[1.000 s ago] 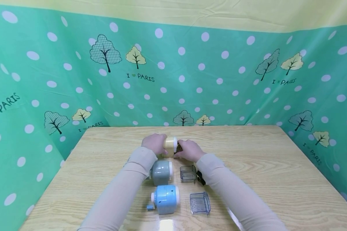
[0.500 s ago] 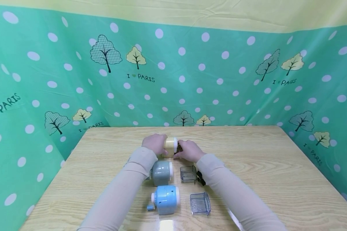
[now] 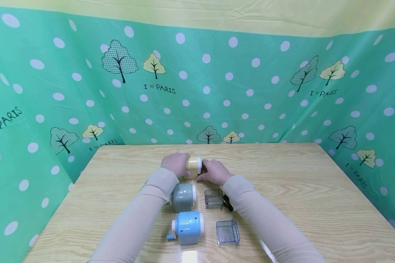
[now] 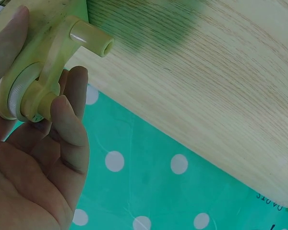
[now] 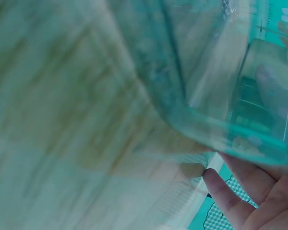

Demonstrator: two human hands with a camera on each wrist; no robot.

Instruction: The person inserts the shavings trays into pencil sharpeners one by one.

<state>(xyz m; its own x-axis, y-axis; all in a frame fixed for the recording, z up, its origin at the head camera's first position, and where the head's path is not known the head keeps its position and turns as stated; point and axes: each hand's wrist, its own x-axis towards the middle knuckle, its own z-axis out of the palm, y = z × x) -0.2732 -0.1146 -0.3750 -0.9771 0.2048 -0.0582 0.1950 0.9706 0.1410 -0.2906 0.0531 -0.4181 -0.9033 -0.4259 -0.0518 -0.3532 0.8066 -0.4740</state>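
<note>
Yellow sharpener at twelve o'clock, barely moved this past second: left grip curled round it, right grip pinching the dark tray at its three, work apparently paused.

Head view forward-down (wrist views close-up)

Left hand grips; right hand (close by) holds.

I count one yellow sharpener between my left hand and right hand, then one grey sharpener and one blue sharpener nearer me: three. One smoky tray and one bluish tray make two, also nearer me; my right hand has one dark piece (mostly hidden).
</note>
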